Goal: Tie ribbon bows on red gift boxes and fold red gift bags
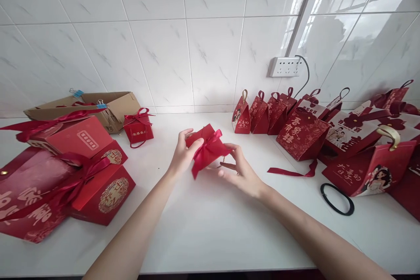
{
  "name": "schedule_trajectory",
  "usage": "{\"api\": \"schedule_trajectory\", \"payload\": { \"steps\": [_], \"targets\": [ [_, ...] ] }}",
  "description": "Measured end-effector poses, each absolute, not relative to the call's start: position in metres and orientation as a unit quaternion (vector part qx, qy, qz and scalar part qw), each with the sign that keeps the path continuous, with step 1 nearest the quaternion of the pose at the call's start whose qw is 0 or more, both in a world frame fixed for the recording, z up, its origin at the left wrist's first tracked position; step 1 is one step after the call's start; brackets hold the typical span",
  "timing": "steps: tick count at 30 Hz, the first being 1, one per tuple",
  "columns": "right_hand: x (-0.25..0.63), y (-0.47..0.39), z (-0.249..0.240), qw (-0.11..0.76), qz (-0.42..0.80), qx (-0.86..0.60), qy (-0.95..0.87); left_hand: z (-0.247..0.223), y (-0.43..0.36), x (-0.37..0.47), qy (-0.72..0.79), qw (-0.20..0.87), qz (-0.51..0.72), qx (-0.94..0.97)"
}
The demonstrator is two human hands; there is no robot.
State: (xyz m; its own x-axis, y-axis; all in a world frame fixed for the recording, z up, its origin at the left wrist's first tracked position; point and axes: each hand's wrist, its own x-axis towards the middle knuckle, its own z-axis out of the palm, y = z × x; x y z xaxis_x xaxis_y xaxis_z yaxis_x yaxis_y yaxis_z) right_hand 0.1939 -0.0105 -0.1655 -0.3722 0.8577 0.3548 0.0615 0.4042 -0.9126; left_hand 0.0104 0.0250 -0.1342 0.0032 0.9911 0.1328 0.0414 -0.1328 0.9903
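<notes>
A small red gift box (pixel 200 138) with a red satin bow (pixel 208 144) is held above the white counter, tilted. My left hand (pixel 183 153) is closed on its left side, thumb across the front and fingers behind. At the right end of the box is my right hand (pixel 243 170), fingers apart and curved, with the index fingertip by the red edge. A thin cord (pixel 224 159) hangs near those fingers; whether they touch it I cannot tell. One ribbon tail hangs down from the bow.
A similar red box (pixel 139 129) stands behind left, beside an open cardboard box (pixel 120 111). Larger ribboned red boxes (pixel 103 194) crowd the left. Several red gift boxes (pixel 303 133) fill the right, near a loose ribbon (pixel 295 173) and a black ring (pixel 337 201). A power socket (pixel 286 67) is on the tiled wall.
</notes>
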Motion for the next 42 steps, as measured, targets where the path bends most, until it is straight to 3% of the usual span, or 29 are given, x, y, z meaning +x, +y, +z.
{"api": "schedule_trajectory", "payload": {
  "steps": [6, 15, 34, 42],
  "targets": [
    [0.189, -0.012, -0.167, 0.431, 0.47, -0.381, -0.669, -0.133, 0.026, 0.006, 0.467, 0.403, 0.508, 0.601],
    [0.199, -0.004, -0.157, 0.451, 0.439, -0.491, -0.603, -0.14, 0.019, 0.012, 0.349, 0.578, 0.433, 0.598],
    [0.222, 0.007, -0.16, 0.399, 0.585, -0.384, -0.592, -0.147, 0.025, 0.005, 0.375, 0.498, 0.383, 0.682],
    [0.216, 0.011, -0.164, 0.407, 0.563, -0.436, -0.571, -0.147, 0.025, 0.011, 0.387, 0.551, 0.409, 0.615]
  ]
}}
